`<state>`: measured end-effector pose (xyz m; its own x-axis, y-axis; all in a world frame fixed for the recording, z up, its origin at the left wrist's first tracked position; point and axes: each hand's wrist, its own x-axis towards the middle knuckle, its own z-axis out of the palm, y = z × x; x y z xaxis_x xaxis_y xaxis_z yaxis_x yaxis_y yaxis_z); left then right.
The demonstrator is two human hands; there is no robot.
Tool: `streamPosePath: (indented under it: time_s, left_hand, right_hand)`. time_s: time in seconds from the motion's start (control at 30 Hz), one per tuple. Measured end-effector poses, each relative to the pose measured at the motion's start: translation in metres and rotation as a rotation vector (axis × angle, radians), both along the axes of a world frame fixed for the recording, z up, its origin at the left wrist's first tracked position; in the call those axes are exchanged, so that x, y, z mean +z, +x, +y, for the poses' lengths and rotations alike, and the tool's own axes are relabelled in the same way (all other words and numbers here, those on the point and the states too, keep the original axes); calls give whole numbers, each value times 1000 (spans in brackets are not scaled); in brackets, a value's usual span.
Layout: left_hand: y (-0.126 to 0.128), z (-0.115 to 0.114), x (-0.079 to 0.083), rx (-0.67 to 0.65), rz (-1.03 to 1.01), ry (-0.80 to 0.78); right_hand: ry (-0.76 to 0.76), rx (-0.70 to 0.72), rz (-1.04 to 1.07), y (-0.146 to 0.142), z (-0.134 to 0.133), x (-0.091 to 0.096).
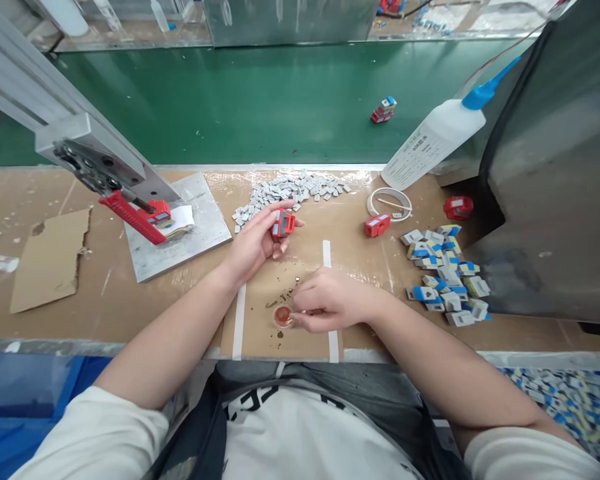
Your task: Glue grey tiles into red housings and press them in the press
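Note:
My left hand [250, 248] holds a small red and grey toy vehicle body [283, 225] between thumb and fingers, raised a little over the bench. Low in the middle, my right hand [334, 300] is closed, its fingertips at the edge of a small round dish [282, 316] with reddish-brown contents. Whatever the right fingers pinch is hidden or too small to name. Dark smears and tiny bits lie around the dish on the cardboard sheet [260, 340]. Just behind my left hand spreads a pile of small grey plastic pieces [280, 190].
A hand press with a red handle [133, 217] stands at left on a metal plate [205, 233]. To the right are a tape ring [407, 210], a red toy body [377, 225], a glue bottle [430, 143] and several white-blue-yellow parts [443, 273]. A green belt [255, 100] runs behind.

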<state>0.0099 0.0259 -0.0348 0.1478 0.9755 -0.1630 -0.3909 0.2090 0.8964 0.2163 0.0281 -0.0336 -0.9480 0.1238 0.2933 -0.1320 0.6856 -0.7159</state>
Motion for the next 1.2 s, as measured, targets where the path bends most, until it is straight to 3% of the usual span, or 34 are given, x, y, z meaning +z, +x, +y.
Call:
streamPosePath:
  time_s: [0.13, 0.27, 0.37, 0.43, 0.6, 0.7, 1.2]
  left_hand:
    - [1, -2, -2, -2, 87, 44]
    - [-1, -4, -5, -2, 340, 160]
    - [-6, -4, -6, -28, 550, 248]
    - [-10, -4, -6, -63, 640, 284]
    - [-12, -3, -8, -135, 713, 288]
    - [-10, -3, -8, -155, 729, 295]
    - [-11, -3, -11, -153, 802, 314]
  right_hand:
    - [-22, -36, 12, 0, 0, -1]
    - [-38, -29, 7, 1, 1, -4]
    - [-63, -106, 79, 4, 4, -5]
    - [-74, -239, 170, 9, 8, -3]
    - [-97, -782, 277, 15, 21, 2]
    - [-104, -927, 225, 12, 26, -1]
    - [-23, -942, 123, 4, 32, -12]
